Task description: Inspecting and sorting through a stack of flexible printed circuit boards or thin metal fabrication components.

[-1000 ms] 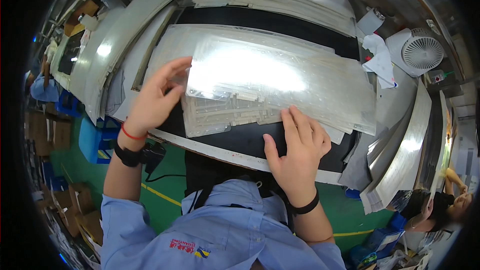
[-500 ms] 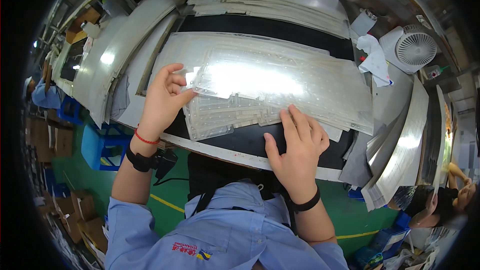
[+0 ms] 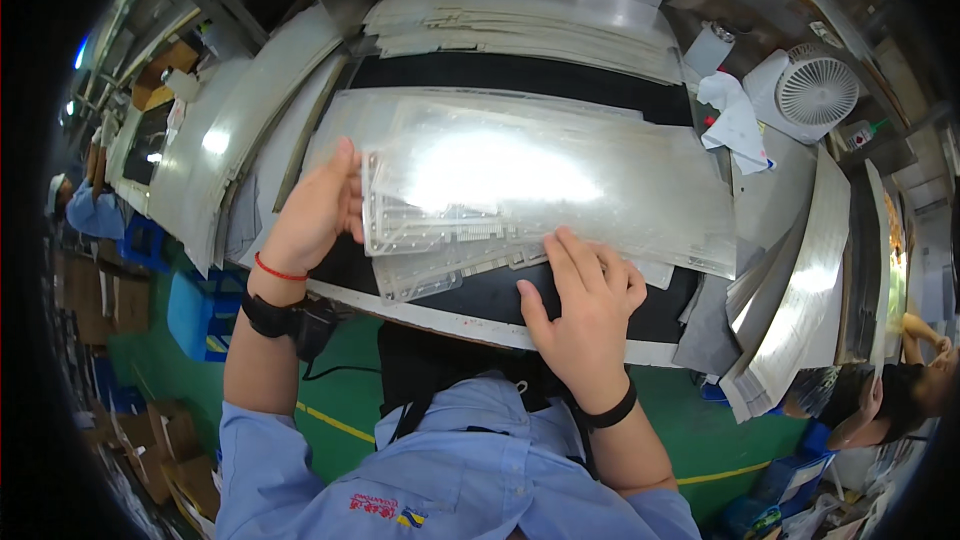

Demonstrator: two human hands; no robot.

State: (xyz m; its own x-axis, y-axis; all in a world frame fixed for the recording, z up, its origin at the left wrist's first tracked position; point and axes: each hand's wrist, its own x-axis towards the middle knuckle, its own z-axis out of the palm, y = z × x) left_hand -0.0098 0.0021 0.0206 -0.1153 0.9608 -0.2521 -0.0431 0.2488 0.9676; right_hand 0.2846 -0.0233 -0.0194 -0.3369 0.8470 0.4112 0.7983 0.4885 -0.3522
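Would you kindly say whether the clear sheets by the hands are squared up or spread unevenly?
Spread unevenly: the clear sheets lie at differing angles, corners jutting near the left hand.

Centre of frame moderately bright. Severe white glare burns out detail across the transparent sheets (image 3: 640, 185). Lesser highlights noted on the pale panels (image 3: 235, 115) at left and the curved sheets (image 3: 805, 290) at lower right. Small bluish-white light (image 3: 80, 53) visible at upper left. Fisheye bending pronounced toward the rim; outer margins soft, corners black.
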